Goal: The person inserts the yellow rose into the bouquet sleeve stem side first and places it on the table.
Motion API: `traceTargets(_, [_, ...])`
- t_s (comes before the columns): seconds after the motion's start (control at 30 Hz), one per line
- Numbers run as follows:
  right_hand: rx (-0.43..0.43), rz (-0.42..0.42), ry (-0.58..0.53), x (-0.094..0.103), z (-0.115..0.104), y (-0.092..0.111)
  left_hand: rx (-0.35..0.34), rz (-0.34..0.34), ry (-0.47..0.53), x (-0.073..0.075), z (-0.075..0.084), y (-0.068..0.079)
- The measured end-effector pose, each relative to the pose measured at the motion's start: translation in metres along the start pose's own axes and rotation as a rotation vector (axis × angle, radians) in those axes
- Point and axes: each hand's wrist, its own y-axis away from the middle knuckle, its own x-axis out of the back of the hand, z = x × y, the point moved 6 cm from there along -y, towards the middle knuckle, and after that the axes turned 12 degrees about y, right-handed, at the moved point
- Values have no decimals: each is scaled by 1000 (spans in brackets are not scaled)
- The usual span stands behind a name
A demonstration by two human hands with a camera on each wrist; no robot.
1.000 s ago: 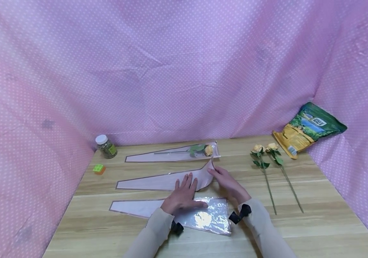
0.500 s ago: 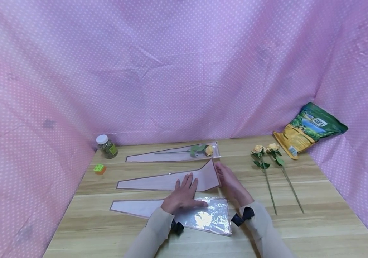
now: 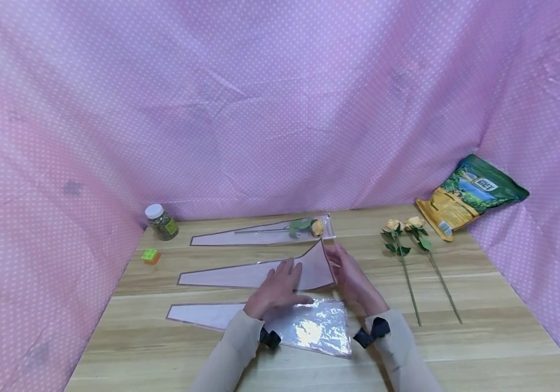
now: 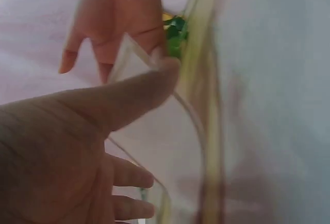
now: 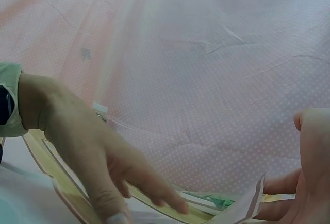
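Observation:
A tapered flower sleeve (image 3: 231, 276), white with a mauve border, lies in the middle of three; its wide right end bends up off the table. My left hand (image 3: 277, 288) lies over this sleeve with fingers spread, its thumb reaching over the near sleeve (image 3: 316, 340). At the raised end, my right hand (image 3: 353, 277) has its fingers extended along the outer side of the edge. The right wrist view shows those fingers behind the upturned edge (image 5: 250, 206). In the left wrist view, the sleeve's corner (image 4: 129, 51) overlaps my right hand.
Behind lies a far sleeve (image 3: 211, 240) with a yellow rose (image 3: 317, 227) in it. Two more roses, one left (image 3: 393, 226) and one right (image 3: 414, 223), lie at right near a green-and-yellow bag (image 3: 473, 190). A white-lidded jar (image 3: 162, 223) and small block (image 3: 151, 256) stand left.
My right hand has let go of the curled corner and shifted right, outside the edge; the raised end has spread out flatter. My left hand's fingers have just drawn in slightly.

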Motion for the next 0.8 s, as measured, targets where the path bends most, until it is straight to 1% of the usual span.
traceTargets(0.03, [-3,-4,-6,0,0,0,-17,30,7,3,2,0])
traceTargets(0.1, [6,-9,0,0,-2,1,-60,114,42,10,8,-1])
traceTargets(0.17, [19,-19,15,1,-3,1,-91,203,115,16,13,-3])
traceTargets(0.23, [32,-23,39,2,-6,2,-103,286,227,19,19,-4])
traceTargets(0.33, [51,-37,62,2,-10,5,-95,395,440,21,24,-9])
traceTargets(0.37, [52,-39,65,2,-11,6,-84,424,515,21,24,-11])
traceTargets(0.43, [52,-41,69,1,-14,8,-65,469,631,19,23,-16])
traceTargets(0.5, [59,-49,86,0,-15,9,-33,485,720,15,20,-21])
traceTargets(0.53, [57,-49,84,-1,-15,10,-12,481,752,12,18,-23])
traceTargets(0.67, [59,-77,93,-4,-14,11,69,426,863,0,10,-30])
traceTargets(0.8, [46,-74,86,-5,-11,10,103,387,932,-5,5,-33])
